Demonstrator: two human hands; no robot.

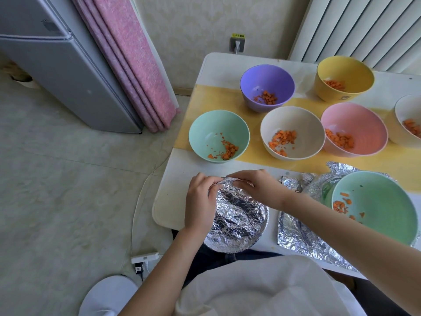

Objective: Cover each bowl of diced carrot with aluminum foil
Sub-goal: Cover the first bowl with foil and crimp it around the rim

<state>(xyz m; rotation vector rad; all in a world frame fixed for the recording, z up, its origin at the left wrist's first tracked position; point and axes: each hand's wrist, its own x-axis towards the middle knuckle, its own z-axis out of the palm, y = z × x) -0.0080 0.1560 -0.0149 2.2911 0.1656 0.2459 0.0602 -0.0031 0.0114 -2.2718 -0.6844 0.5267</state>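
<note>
Covered bowl sits at the near edge of the bench, roughly 6 o'clock in my view, with crinkled foil wrapped over its whole top.

Left hand is on the bowl's 10 o'clock side, fingers curled, pinching the foil's raised fold at the far rim. Right hand comes in from 1 o'clock, fingers curled down over the same fold and gripping it. The two sets of fingertips nearly meet at the bowl's 12 o'clock.

The other bowls are uncovered, each with diced carrot inside. From the covered bowl:
- Teal bowl at 11 o'clock.
- Purple bowl at 12, further back.
- Cream bowl at 1.
- Yellow bowl beyond that.
- Pink bowl at 2.
- White bowl, cut off by the right edge.

Big green bowl is at 3 o'clock, resting on a loose foil sheet. Crumpled foil scraps lie just behind that sheet.
</note>
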